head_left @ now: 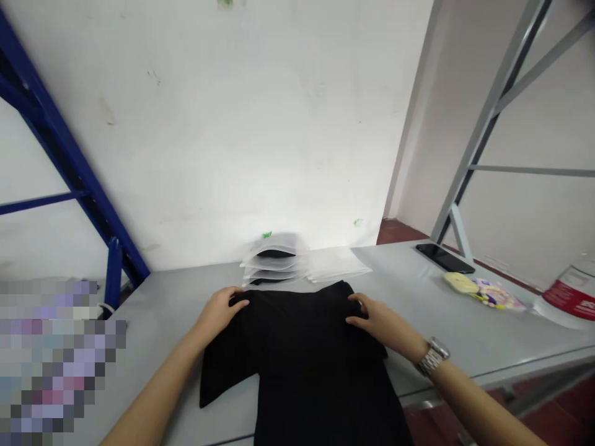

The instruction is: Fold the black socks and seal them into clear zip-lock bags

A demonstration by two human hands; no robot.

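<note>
A black T-shirt lies spread on the grey table, one short sleeve reaching out at the left and its lower part running out of the bottom of the view. My left hand grips the cloth at the left shoulder, thumb on top and fingertips partly hidden. At the opposite shoulder, my right hand pinches the fabric between thumb and fingers. A metal-banded watch is on my right wrist. Just beyond the shirt's top edge sits a stack of frosted plastic bags with dark contents.
Flat white bags lie right of the stack, against the white wall. Farther right are a phone, a yellow item, a colourful packet and a red-labelled bottle. A blue frame stands left; the lower left is pixelated.
</note>
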